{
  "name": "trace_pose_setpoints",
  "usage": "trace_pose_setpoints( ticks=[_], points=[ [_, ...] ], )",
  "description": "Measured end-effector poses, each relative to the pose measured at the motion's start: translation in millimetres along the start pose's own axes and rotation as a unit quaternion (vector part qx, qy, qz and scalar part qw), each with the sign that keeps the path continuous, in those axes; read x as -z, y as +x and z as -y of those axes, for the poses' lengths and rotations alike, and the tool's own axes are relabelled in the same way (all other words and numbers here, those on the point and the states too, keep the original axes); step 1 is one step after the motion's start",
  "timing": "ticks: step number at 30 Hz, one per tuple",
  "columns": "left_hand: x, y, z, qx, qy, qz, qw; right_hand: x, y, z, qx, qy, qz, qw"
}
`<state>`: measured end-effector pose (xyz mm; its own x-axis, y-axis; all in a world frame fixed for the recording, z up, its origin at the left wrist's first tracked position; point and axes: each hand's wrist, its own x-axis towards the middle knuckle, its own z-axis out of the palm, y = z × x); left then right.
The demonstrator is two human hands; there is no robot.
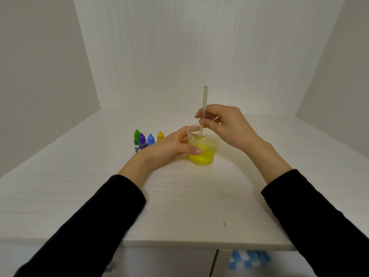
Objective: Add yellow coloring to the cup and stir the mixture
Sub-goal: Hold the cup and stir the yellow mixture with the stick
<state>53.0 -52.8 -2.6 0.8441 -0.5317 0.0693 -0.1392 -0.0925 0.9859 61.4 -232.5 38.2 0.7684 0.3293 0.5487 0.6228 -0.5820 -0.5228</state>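
Observation:
A clear plastic cup [207,150] stands on the white table [179,206], filled with bright yellow liquid. My left hand [169,148] grips the cup's left side, thumb on the near wall. My right hand [225,124] pinches a pale stirring stick [204,108] that stands nearly upright, its lower end dipped in the liquid. The yellow coloring bottle [160,135] stands capped behind my left hand, partly hidden by it.
Green [136,139], purple [142,141] and blue [150,139] dropper bottles stand in a row left of the yellow one. White walls close in the table on three sides. The table's front edge runs near my forearms.

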Motion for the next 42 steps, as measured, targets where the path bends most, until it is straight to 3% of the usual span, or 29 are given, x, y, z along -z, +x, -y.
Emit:
trace_pose_setpoints(
  ticks=[13,27,42],
  points=[
    [1.1,0.6,0.9,0.021,0.007,-0.014,1.0,14.6,-4.7,5.3,-0.019,-0.007,0.034,0.999],
    [-0.6,-1.8,-1.2,-0.003,0.022,-0.002,1.0,4.8,-9.7,18.7,-0.019,0.141,0.055,0.988],
    [-1.4,-1.1,-1.3,0.002,0.017,-0.003,1.0,-6.2,-4.1,8.1,-0.011,0.067,0.001,0.998]
  ],
)
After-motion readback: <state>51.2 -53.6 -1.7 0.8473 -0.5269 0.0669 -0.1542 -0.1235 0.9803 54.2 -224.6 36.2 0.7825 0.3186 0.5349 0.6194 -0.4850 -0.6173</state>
